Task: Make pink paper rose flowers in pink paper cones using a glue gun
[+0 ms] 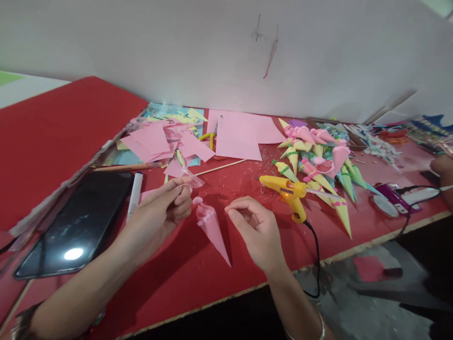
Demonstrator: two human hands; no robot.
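A pink paper cone lies on the red table between my hands, its tip toward me. A row of small pale pink beads or balls crosses it near the wide end, with a larger pink ball at its top. My left hand is closed just left of the cone, fingertips pinched by a piece of clear plastic; whether they grip it is unclear. To the right of the cone, my right hand has thumb and forefinger pressed together, and anything between them is too small to make out. Neither hand touches the cone.
A yellow hot glue gun with a black cord rests to the right, beside a pile of decorated paper cones. Pink paper sheets and scraps lie behind. A phone and white marker are left. Another person's hand is far right.
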